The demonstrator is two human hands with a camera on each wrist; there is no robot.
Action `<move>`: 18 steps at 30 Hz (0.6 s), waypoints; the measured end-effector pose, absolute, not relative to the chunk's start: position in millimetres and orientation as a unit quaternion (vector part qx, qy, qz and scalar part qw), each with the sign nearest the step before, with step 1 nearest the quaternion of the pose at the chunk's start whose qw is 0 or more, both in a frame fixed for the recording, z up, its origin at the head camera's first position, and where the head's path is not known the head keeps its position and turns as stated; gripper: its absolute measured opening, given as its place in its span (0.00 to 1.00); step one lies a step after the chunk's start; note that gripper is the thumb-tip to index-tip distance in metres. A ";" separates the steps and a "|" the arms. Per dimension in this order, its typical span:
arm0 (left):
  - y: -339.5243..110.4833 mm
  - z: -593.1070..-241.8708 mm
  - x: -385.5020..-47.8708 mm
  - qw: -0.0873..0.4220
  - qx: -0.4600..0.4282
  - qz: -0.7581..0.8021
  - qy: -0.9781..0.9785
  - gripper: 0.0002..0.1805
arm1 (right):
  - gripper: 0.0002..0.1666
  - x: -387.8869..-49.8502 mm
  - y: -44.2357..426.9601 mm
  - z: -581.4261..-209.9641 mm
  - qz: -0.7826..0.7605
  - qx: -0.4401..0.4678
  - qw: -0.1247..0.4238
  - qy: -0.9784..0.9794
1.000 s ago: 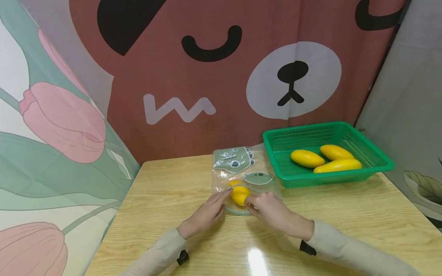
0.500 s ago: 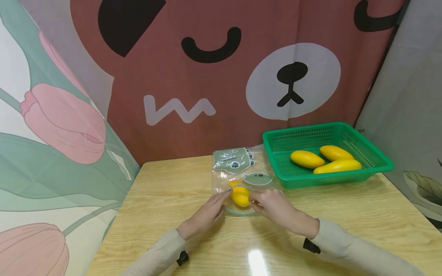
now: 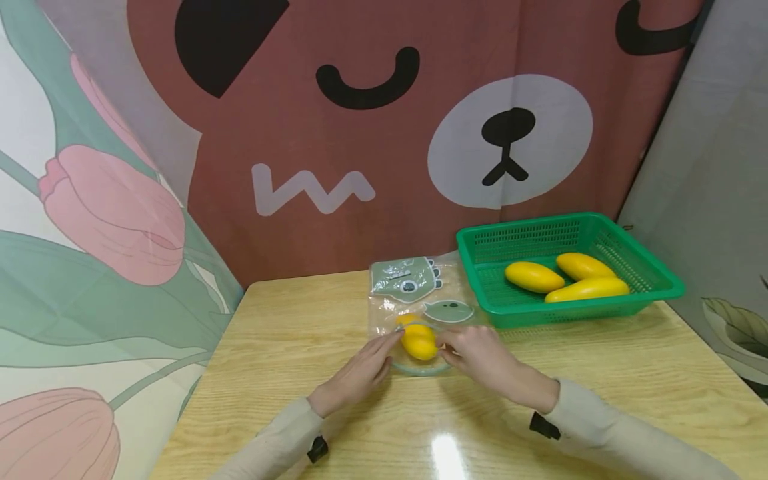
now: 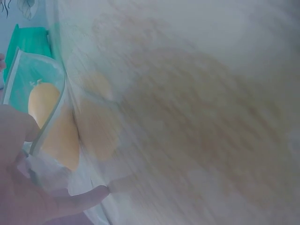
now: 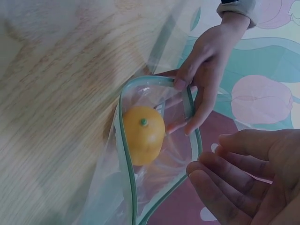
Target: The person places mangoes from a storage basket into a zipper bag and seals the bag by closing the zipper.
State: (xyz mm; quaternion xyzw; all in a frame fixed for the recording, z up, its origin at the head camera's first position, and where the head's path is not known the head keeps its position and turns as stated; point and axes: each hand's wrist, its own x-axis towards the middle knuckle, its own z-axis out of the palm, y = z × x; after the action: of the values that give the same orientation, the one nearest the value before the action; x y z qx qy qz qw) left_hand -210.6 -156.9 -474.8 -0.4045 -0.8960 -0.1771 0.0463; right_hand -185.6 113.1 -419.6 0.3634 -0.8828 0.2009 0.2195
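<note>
**A Smooth Fruit (image 5: 143, 136) Inside a Clear Bag (image 3: 441, 310)**

We are looking at a yellow fruit resting within a see-through bag, which is lying on the wooden table (image 3: 288, 320) just beside the green basket (image 3: 570, 307). We are judging the fruit firm, fairly light and somewhat slippery, so we are favouring a broad hold around its thickest part. The bag we are judging limp and apt to crumple; its thicker green rim (image 5: 124, 136) is probably offering the surest grip. We are seeing the fruit as plump, smooth and rounded, with a small green nub at one end. The bag is showing printed green shapes, one bearing an eye, and its mouth is standing wide. The left hand (image 3: 357, 370) is clamping the rim between thumb and fingers. The right hand (image 3: 480, 353) is bending its fingers loosely near the rim; whether they are pinching it, we cannot tell. Three similar fruits (image 3: 587, 289) are lying in the basket.
</note>
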 end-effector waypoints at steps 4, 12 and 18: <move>-156.9 -475.5 -210.6 0.049 -0.407 -0.176 -0.895 0.33 | 0.06 -187.2 116.3 -420.2 0.204 0.360 0.224 -0.883; -155.5 -475.7 -210.2 0.064 -0.416 -0.177 -0.890 0.33 | 0.06 -188.7 121.8 -419.8 0.198 0.346 0.226 -0.889; -155.2 -475.8 -211.4 0.065 -0.416 -0.178 -0.889 0.33 | 0.06 -190.9 125.8 -417.1 0.199 0.338 0.213 -0.895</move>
State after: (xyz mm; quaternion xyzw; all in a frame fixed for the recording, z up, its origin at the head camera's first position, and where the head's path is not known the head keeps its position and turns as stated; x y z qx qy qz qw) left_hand -211.4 -155.2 -475.8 -0.4160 -0.8895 -0.1777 0.0646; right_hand -190.9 125.8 -417.1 0.3376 -0.8949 0.1990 0.2134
